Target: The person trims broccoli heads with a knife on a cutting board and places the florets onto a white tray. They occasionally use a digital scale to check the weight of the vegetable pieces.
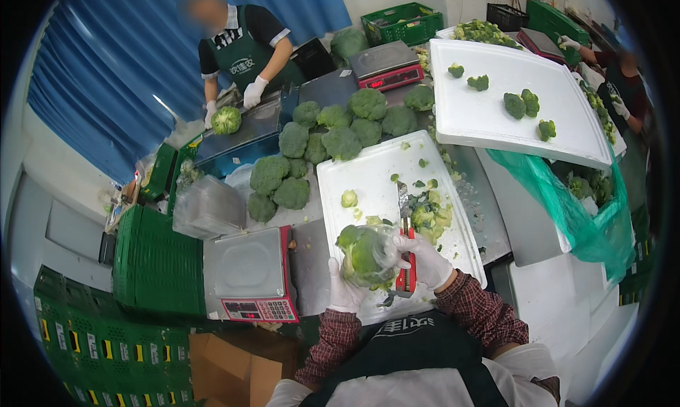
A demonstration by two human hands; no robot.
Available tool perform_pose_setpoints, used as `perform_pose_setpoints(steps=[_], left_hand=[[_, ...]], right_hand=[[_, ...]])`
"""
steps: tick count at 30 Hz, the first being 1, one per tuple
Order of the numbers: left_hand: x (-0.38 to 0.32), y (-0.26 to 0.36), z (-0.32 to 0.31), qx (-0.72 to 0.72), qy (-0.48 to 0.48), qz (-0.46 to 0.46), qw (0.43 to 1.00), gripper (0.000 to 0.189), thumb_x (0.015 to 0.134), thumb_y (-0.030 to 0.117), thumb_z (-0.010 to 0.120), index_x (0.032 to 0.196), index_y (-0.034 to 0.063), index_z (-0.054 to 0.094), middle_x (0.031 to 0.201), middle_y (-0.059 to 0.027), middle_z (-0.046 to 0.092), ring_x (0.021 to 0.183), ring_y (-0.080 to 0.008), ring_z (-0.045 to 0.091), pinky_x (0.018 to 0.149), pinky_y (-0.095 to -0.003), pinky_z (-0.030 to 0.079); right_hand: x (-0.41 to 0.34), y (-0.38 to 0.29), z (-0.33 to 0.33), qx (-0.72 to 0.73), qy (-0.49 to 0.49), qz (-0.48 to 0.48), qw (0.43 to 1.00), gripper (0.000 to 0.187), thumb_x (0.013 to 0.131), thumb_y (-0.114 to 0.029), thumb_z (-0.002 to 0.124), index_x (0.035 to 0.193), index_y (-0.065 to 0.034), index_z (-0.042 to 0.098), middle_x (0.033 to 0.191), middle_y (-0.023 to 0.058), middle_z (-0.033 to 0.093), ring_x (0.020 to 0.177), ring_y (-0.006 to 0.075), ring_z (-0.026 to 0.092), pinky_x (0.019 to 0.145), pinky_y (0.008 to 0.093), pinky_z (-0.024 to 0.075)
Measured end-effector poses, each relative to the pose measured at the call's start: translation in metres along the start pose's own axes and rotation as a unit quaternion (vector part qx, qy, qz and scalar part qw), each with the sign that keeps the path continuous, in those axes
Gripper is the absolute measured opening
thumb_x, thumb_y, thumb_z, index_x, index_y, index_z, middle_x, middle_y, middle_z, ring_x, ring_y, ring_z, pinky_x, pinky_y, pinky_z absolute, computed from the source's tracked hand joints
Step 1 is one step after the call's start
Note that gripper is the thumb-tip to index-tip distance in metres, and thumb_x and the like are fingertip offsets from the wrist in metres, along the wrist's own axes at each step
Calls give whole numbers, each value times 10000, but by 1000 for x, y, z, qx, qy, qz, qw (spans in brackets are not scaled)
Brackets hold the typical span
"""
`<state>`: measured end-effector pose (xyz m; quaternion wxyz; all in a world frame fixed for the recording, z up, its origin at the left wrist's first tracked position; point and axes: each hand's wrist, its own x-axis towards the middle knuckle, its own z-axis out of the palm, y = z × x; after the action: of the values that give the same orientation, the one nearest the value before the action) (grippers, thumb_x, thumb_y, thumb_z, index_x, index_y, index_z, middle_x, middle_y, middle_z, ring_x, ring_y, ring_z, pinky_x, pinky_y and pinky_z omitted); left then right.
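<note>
My left hand (pixel 348 293), in a white glove, supports a broccoli head (pixel 361 255) partly covered with clear plastic film, from below and the left. In my gloved right hand (pixel 425 261) is a red-handled utility knife (pixel 406 263), its blade pointing away from me, while the fingertips touch the film at the head's right side. Both hands are over a white foam board (pixel 334 189) that bears broccoli trimmings (pixel 427 215) and small florets. Beyond its left edge lie several whole broccoli heads (pixel 342 141).
A digital scale (pixel 249 269) stands at left beside clear plastic trays (pixel 210 205) and stacked green crates (pixel 159 263). Another foam board (pixel 520 77) with florets lies at upper right, near a green plastic bag (pixel 600 237). One co-worker (pixel 249 56) stands across, another at far right.
</note>
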<state>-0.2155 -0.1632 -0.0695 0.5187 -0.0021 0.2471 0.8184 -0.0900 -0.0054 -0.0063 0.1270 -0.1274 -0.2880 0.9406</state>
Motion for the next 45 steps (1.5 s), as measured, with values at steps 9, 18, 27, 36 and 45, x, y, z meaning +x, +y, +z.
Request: perform_pose_setpoints(steps=[9, 18, 27, 36, 45], left_hand=[[21, -10, -59, 161, -117, 79, 977, 547, 1022, 469, 384, 1422, 97, 404, 1363, -99, 499, 1241, -258, 490, 1077, -428, 408], [29, -30, -51, 385, -94, 85, 914, 519, 1026, 412, 378, 1441, 101, 382, 1391, -101, 485, 1274, -268, 468, 1086, -417, 396], [40, -26, -53, 271, -119, 97, 950, 584, 996, 499, 420, 1410, 88, 439, 1385, -111, 513, 1262, -293, 490, 1086, -453, 395], [28, 21, -11, 27, -159, 20, 987, 396, 947, 441, 529, 1142, 97, 509, 1035, -43, 489, 925, -219, 474, 809, -384, 389], [59, 3, 50, 84, 190, 46, 977, 274, 939, 324, 554, 1056, 93, 644, 891, -24, 636, 805, -182, 590, 795, -338, 492]], right_hand=[[-6, 14, 11, 161, -188, 71, 966, 261, 956, -237, 558, 759, -113, 441, 648, -24, 381, 540, 95, 373, 504, 252, 310], [-16, 7, -2, 106, 93, -19, 990, 178, 869, -56, 580, 763, -131, 458, 669, -39, 473, 552, 56, 404, 495, 210, 328], [38, 33, -20, -460, 277, -347, 769, 169, 818, -108, 662, 776, -40, 514, 557, 42, 480, 503, 141, 461, 527, 277, 404], [100, 15, -52, -422, 312, -226, 820, 152, 778, -137, 654, 775, -3, 583, 631, 122, 592, 543, 188, 516, 570, 334, 452], [40, 66, -69, -241, 247, -75, 935, 97, 879, -147, 663, 872, -88, 586, 604, -29, 499, 489, 72, 457, 461, 244, 362]])
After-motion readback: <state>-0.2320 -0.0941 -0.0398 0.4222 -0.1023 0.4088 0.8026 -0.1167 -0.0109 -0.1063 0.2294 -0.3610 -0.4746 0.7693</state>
